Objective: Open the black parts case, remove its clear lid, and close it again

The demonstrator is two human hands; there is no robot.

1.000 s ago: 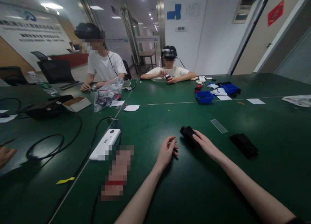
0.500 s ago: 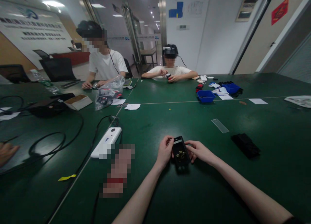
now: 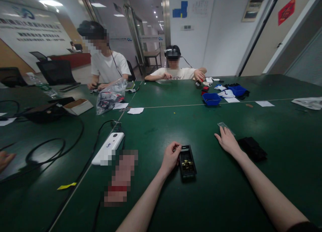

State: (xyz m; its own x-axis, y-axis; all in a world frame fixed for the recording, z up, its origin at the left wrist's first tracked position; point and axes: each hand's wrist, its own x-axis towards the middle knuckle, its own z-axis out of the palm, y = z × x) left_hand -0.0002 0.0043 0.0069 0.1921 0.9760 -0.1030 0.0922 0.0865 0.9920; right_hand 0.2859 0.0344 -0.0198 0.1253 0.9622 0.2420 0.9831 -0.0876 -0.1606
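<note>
While my left hand (image 3: 171, 156) is still grasping the open-topped black box (image 3: 186, 155) toward the green table's (image 3: 151, 134) near edge, my right hand (image 3: 228, 141), now released from it, is spreading its fingers over the clear plastic strip (image 3: 221, 124).

A glass door (image 3: 117, 28) stands beside a white wall (image 3: 192, 52).
</note>
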